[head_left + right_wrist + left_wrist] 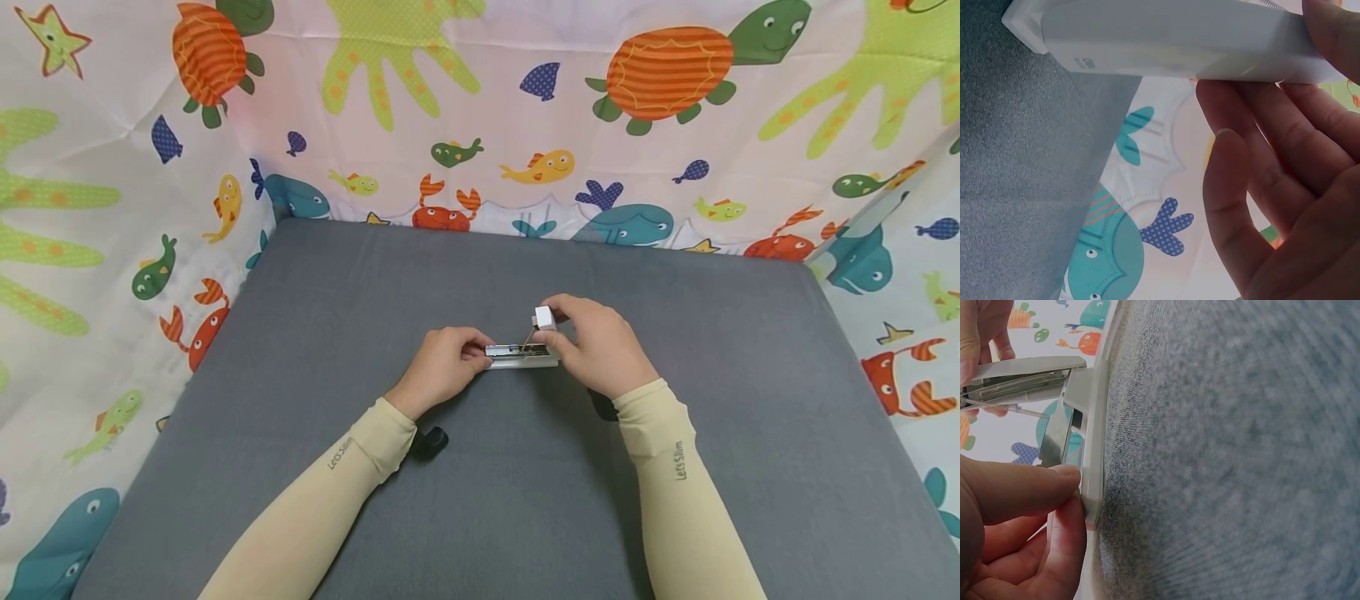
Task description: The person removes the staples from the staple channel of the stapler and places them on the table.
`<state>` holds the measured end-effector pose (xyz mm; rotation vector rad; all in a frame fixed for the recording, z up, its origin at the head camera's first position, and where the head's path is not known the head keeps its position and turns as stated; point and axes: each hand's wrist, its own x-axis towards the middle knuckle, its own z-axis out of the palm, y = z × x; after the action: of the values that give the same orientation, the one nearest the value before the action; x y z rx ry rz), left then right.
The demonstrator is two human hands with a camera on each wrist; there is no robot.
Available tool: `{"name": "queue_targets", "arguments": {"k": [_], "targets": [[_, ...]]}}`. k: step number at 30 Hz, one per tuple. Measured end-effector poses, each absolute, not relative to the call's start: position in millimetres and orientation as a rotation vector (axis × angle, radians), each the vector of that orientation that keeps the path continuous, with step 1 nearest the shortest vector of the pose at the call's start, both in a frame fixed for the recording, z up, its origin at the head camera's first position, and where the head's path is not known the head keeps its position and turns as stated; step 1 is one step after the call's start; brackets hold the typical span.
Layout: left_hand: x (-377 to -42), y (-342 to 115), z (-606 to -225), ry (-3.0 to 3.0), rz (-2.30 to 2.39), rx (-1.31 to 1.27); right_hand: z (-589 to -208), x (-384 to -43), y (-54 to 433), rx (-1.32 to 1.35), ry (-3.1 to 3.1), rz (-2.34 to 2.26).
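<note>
A white stapler lies opened up on the grey table, its base (517, 364) flat on the cloth. Its top cover (544, 317) is swung up at the hinge, and the left wrist view shows a thin spring (1025, 412) running from the cover toward the metal staple channel (1055, 440). My left hand (441, 368) pinches the channel's free end between thumb and finger, just above the base. With thumb and fingers, my right hand (606, 348) grips the raised cover, whose smooth outer face (1179, 44) fills the top of the right wrist view.
The grey cloth-covered table (510, 500) spreads around both hands. A printed curtain (502, 108) with sea animals closes off the back and both sides. Dark wrist camera mounts (430, 444) hang under the sleeves, close over the cloth.
</note>
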<state>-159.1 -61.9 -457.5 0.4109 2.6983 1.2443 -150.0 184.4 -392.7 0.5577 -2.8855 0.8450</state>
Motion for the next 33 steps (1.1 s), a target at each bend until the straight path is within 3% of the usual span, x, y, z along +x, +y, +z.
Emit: {"name": "queue_targets", "arguments": {"k": [33], "targets": [[-158.7, -64.5, -457.6, 2.647, 1.286, 0.385, -385.1, -152.2, 219.6, 0.465, -2.986, 0.984]]}}
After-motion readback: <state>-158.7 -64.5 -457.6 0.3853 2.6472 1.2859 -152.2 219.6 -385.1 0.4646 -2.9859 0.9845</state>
